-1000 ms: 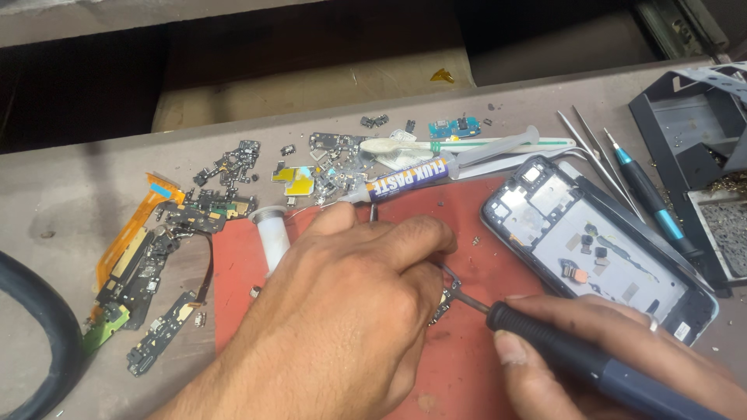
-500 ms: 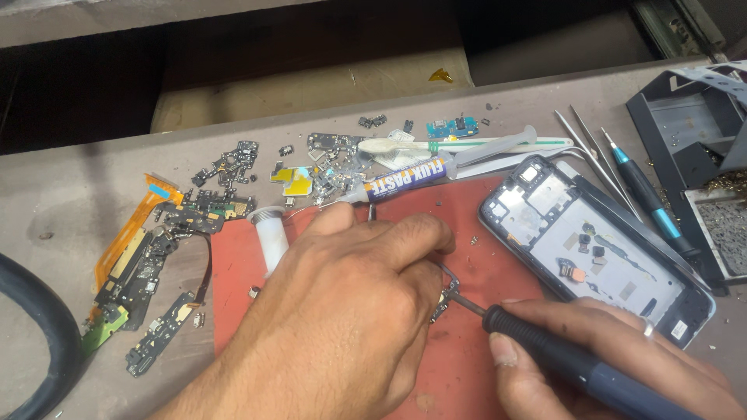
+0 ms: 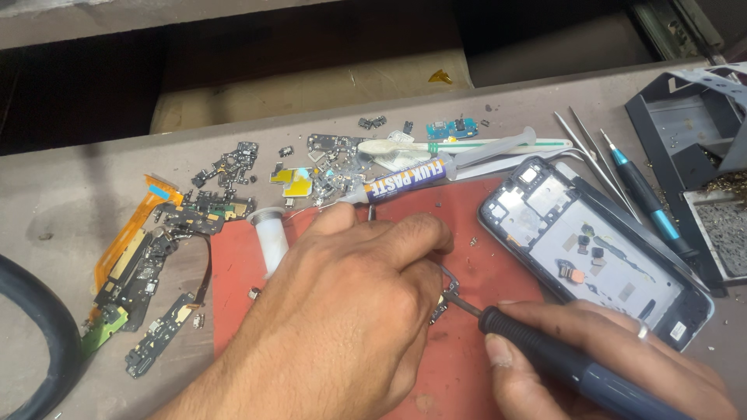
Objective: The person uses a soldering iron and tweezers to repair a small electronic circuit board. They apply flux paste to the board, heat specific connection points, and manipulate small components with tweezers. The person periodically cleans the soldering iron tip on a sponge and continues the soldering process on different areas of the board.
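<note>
Half-hidden small part [image 3: 445,299] under left hand [image 3: 350,311]

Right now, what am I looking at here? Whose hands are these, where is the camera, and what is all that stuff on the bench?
The picture comes from a camera worn on a person's head, looking down at their own two bare hands. There is no machine.

The left hand presses a small circuit part down on a red mat. The right hand holds a dark pen-shaped tool, its thin metal tip touching that part.

On the grey bench lie an opened phone frame, a syringe of paste, tweezers, a blue-tipped screwdriver, flat orange and black cables and many loose small parts.
</note>
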